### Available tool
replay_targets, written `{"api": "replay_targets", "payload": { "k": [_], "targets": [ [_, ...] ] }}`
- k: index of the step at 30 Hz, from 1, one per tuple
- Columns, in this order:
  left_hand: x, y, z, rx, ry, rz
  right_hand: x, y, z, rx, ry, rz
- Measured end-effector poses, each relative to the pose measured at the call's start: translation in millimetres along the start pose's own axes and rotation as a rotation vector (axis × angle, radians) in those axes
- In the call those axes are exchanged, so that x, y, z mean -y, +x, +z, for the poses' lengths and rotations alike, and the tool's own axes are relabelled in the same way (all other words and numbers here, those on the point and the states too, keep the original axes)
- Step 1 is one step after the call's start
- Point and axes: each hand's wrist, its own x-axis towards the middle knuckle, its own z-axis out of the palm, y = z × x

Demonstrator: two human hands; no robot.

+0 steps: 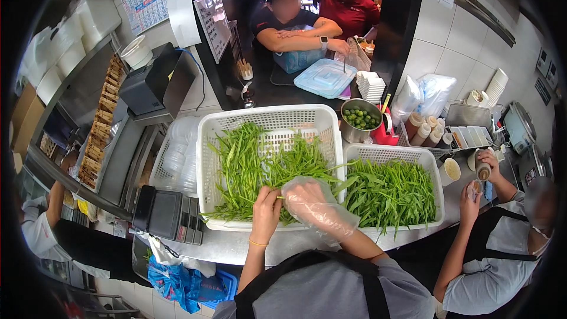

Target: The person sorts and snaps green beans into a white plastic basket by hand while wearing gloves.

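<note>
My left hand (266,210), bare with a thin yellow band at the wrist, pinches a green stem (280,197) between its fingertips. The stem runs into my right hand (312,201), which is curled around it inside a loose clear plastic glove. Both hands are over the front rim of a large white perforated basket (292,113). In it lie long-stemmed leafy greens (239,159), which look like water spinach. To the right, a smaller white basket (398,153) is heaped with cut greens (390,195). My right fingertips are partly hidden by the glove.
A metal pot of small green citrus fruits (362,117) stands behind the baskets. Sauce bottles (423,130) are farther right, near a co-worker's hands (471,199) holding a bottle and cup. A grey-black device (166,212) sits left. People lean at the pass-through counter (274,91).
</note>
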Motion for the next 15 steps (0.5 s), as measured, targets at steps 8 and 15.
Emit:
{"api": "replay_targets", "payload": {
  "k": [8,15],
  "targets": [
    [-9,7,4,-0.187,-0.096,-0.031,-6,0,-14,-0.281,0.516,0.100],
    [11,8,26,-0.262,-0.604,-0.217,-15,-10,-52,-0.569,0.713,0.312]
  ]
}}
